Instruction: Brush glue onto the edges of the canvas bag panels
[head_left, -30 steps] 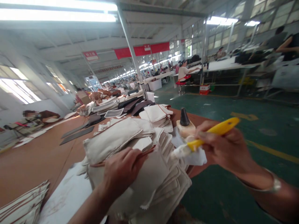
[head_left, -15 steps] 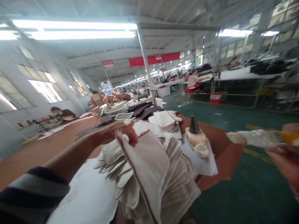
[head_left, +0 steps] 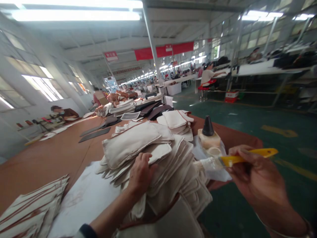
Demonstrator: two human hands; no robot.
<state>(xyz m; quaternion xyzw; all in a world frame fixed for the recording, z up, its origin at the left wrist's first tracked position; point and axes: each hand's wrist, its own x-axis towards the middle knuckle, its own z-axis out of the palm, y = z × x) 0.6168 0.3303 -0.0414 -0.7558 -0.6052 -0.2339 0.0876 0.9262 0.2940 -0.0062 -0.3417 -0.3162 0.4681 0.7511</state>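
My left hand (head_left: 141, 173) rests on a heap of off-white fabric pieces (head_left: 178, 168), fingers bent over them and thumb apart, with no piece visibly gripped. My right hand (head_left: 257, 181) is closed around the yellow handle of a paintbrush (head_left: 237, 160). The brush's pale bristles point left, by the heap's right edge; whether they touch it I cannot tell. Just behind the brush, a black cone-shaped nozzle (head_left: 208, 126) stands on a cream-coloured container (head_left: 209, 138). In front of the heap, a piece with brown edging (head_left: 165, 221) lies low at the bottom of the view.
White paper (head_left: 86, 195) lies on the brown tabletop (head_left: 59, 158), left of the heap. Brown-striped pieces (head_left: 32, 211) are stacked at the near left. Dark flat pieces (head_left: 96, 135) and more stacks lie farther back. Other people sit at tables in the background.
My left hand has let go of the raised fabric piece and come down onto the heap. My right hand has swung the brush leftward to the heap's side. The view has tilted down.
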